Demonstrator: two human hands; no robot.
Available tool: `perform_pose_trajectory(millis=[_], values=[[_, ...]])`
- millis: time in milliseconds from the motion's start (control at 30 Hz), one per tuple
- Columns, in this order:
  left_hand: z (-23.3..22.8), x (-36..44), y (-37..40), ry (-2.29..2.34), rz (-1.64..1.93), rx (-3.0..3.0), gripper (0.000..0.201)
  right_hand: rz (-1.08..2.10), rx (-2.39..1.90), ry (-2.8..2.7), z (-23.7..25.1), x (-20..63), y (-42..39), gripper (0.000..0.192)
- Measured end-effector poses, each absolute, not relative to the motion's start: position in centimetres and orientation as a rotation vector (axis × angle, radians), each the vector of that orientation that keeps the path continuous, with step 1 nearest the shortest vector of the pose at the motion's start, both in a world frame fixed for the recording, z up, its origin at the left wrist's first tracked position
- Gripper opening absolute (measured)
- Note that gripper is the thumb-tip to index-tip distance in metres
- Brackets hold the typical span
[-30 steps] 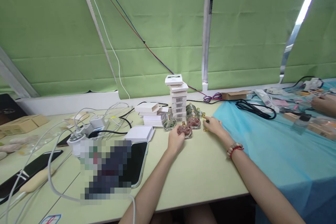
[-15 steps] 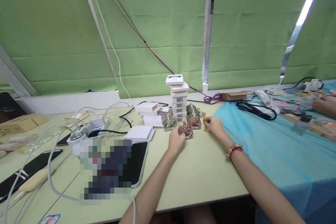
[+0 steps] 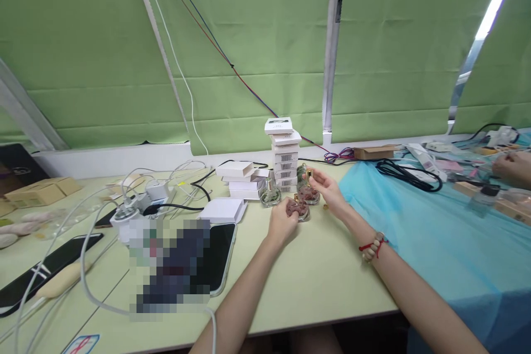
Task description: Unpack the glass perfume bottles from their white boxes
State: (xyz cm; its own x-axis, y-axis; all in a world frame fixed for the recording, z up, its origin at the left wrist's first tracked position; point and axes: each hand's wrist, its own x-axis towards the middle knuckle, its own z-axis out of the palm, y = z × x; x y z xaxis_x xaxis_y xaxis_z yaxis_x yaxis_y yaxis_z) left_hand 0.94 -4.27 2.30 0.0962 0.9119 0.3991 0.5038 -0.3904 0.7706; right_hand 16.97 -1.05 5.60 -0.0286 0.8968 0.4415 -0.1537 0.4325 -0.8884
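My left hand [image 3: 283, 221] is closed around a small round glass bottle [image 3: 298, 210] with dusky pink pieces inside and a gold neck. It keeps the bottle low at the table. My right hand [image 3: 328, 191] pinches a small gold cap [image 3: 308, 175], just above and to the right of that bottle. Behind it is another bottle with reddish contents [image 3: 307, 195], part of a row reaching back beside the white boxes. To the left, a clear bottle with green pieces [image 3: 270, 196] stands upright. A small gold piece [image 3: 326, 207] lies under my right hand.
White boxes [image 3: 286, 166] are stacked tall behind the bottles, with a lower pile [image 3: 236, 170] at left. A phone [image 3: 218, 254], cables and plugs crowd the left side. Blue sheeting [image 3: 435, 232] covers the right side, where another person's hand [image 3: 512, 168] shows.
My right hand has lifted from the gold pieces on the table and moved left, carrying a gold cap toward the bottle. My left hand still holds the bottle in nearly the same place.
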Motion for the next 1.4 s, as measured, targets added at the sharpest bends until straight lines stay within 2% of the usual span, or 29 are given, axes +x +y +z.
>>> perform_pose_trajectory(millis=[200, 367, 933, 1400], values=[[2.8, 1.1, -4.6, 1.378, 1.222, 1.943, 0.017, 1.120, -0.648, -1.438, 4.7, 15.7, -1.6, 0.061], [2.6, 1.2, -4.5, 1.391, 1.217, 1.957, 0.014, 1.106, -0.628, -1.502, 5.2, 15.6, -2.3, 0.049], [2.6, 1.3, -4.5, 1.447, 1.201, 1.956, 0.013, 1.126, -0.771, -1.504, 5.3, 16.2, -2.2, 0.036], [3.0, 1.4, -4.9, 1.551, 1.137, 1.962, 0.014, 0.872, -0.798, -1.639, 5.1, 15.9, -2.7, 0.035]])
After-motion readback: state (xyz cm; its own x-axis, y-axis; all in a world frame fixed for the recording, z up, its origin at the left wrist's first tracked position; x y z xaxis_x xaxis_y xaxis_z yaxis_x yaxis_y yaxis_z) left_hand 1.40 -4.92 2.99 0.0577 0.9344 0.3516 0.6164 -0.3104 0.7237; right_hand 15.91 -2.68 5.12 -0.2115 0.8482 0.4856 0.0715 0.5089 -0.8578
